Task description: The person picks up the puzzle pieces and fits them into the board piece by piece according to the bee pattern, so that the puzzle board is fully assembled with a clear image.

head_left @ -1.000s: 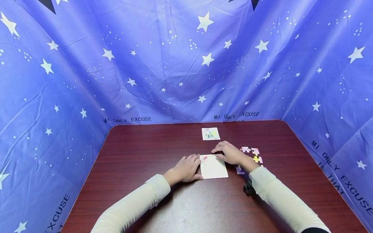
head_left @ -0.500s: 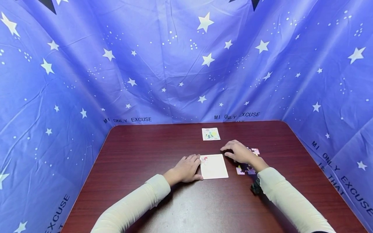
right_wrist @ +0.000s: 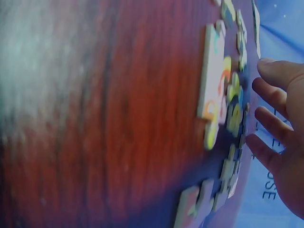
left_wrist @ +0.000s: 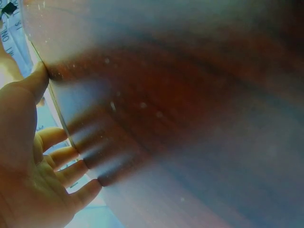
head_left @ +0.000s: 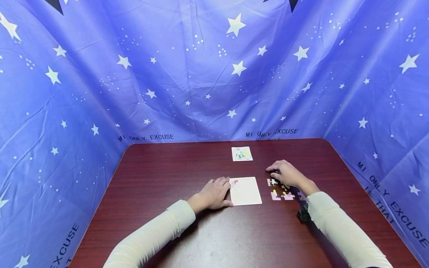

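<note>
Left hand (head_left: 214, 192), head view: being rested along the pale board's (head_left: 246, 194) left edge.
Right hand (head_left: 291, 174), head view: being held over puzzle pieces (head_left: 276, 195), toward the desk's (head_left: 161, 160) right edge.
Card (head_left: 242, 153), head view: being seen near the far edge.
Left wrist view: fingers (left_wrist: 72, 174) being held spread.
Right wrist view: fingers (right_wrist: 274, 126) being held apart, loosely bent.
</note>
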`<state>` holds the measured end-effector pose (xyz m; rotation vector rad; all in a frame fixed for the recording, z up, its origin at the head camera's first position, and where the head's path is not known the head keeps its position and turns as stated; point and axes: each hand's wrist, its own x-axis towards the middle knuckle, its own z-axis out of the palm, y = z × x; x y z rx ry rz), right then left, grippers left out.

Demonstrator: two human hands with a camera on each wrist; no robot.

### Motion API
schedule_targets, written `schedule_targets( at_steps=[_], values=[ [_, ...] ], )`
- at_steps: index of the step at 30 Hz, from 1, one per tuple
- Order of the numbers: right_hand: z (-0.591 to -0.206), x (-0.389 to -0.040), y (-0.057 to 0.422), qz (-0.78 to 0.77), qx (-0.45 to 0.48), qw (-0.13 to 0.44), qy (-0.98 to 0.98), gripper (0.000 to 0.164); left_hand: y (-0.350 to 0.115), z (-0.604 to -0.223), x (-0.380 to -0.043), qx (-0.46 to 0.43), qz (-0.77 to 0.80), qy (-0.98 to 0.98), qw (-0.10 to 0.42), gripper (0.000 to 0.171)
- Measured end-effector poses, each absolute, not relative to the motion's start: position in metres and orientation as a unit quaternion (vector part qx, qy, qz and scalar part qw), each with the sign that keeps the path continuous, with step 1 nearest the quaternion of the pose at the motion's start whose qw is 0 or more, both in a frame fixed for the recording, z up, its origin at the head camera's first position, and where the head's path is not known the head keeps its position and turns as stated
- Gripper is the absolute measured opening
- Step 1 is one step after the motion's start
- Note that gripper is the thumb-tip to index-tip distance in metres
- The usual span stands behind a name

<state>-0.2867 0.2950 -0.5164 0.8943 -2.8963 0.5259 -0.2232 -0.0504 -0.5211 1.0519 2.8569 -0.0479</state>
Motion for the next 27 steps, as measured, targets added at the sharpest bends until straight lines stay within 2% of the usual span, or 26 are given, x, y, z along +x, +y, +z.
schedule_targets(
  at_steps=[11,27],
  values=[
    [-0.510,-0.284,0.317,0.180,0.254,0.056,-0.949,0.021,-0.051,-0.519,-0.223,0.346,-0.016,0.937,0.055,0.070],
    [-0.515,-0.284,0.336,0.137,0.226,0.028,-0.964,0.023,-0.052,-0.523,-0.224,0.350,-0.012,0.935,0.051,0.069]
  ],
)
